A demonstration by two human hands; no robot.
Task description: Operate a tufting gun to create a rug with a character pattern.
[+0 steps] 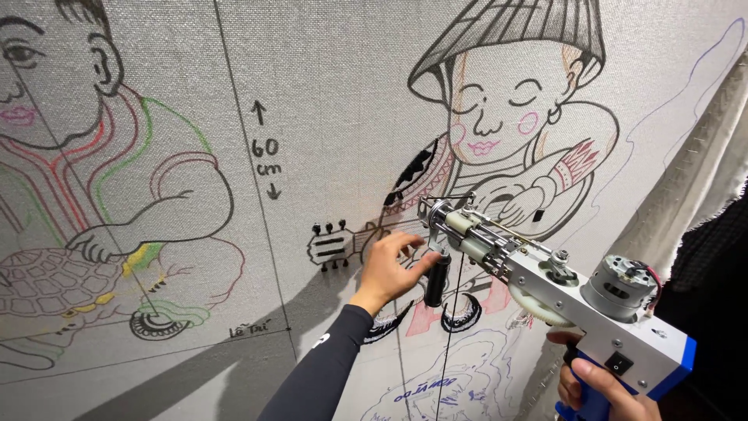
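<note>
A silver tufting gun [538,273] with a blue grip and a round motor points its needle end at the stretched grey cloth [327,93]. My right hand [600,386] is closed around the blue handle at the lower right. My left hand [393,269], in a black sleeve, has its fingers at the gun's black front handle [438,281], touching it near the top. The gun's tip sits against a drawn figure in a conical hat [506,109] holding a stringed instrument. Some of that drawing is filled with black and pink yarn.
On the left of the cloth is a second drawn figure [101,156] with a turtle [54,288], outlined in red, green and yellow. Ruled pen lines and a written measure cross the cloth. A loose cloth edge [693,179] hangs at the right, beside a dark fabric.
</note>
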